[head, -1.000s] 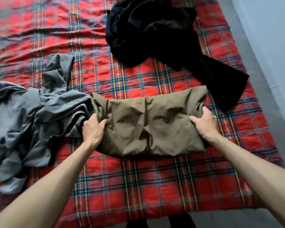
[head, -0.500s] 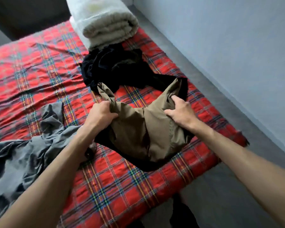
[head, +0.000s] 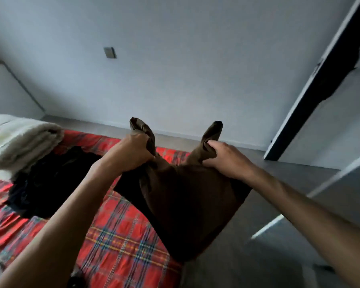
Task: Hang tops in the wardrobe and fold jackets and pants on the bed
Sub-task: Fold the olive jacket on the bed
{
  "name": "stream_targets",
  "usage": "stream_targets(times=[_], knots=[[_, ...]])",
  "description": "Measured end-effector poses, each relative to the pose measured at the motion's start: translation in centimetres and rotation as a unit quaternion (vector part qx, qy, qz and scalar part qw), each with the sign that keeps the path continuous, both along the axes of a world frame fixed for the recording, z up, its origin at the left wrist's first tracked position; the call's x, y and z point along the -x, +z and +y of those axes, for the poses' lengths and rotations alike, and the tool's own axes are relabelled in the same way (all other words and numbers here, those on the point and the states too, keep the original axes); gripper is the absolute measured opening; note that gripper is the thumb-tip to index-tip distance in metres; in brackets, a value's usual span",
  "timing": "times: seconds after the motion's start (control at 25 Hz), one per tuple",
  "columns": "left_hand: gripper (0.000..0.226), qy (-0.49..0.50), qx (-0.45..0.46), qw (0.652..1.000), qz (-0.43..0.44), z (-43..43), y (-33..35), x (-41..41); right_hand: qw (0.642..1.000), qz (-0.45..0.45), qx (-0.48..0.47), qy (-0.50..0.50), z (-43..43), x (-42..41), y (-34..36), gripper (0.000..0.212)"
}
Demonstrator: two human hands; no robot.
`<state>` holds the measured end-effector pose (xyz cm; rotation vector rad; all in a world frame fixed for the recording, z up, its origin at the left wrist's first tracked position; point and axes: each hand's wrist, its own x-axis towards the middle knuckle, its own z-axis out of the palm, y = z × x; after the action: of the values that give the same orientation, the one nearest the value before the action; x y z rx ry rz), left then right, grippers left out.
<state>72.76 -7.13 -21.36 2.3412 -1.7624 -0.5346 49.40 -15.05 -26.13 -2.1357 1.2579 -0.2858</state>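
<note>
Both hands, folded garment (head: 181, 204) lifted, seemingly crosswise

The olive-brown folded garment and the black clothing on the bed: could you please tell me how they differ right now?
The olive-brown folded garment is lifted off the bed, gripped by the left hand and right hand; the black clothing lies untouched on the red plaid bedspread. The olive-brown garment is folded into a compact bundle, while the black clothing is a loose, crumpled heap. The black clothing sits beside the rolled pale blanket; the olive-brown garment hangs over the bed's edge.
</note>
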Motion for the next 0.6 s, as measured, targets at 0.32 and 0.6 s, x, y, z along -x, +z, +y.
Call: stream_targets(times=[0.32, 0.6], knots=[[0.021, -0.279, -0.006, 0.960, 0.029, 2.1, 6.7, 25.5, 0.994, 0.050, 0.020, -0.091, 10.8, 24.2, 8.0, 0.022], [0.012, -0.487, 0.001, 0.863, 0.134, 4.8, 9.1, 45.3, 0.974, 0.129, 0.004, -0.187, 21.3, 44.3, 12.4, 0.035]])
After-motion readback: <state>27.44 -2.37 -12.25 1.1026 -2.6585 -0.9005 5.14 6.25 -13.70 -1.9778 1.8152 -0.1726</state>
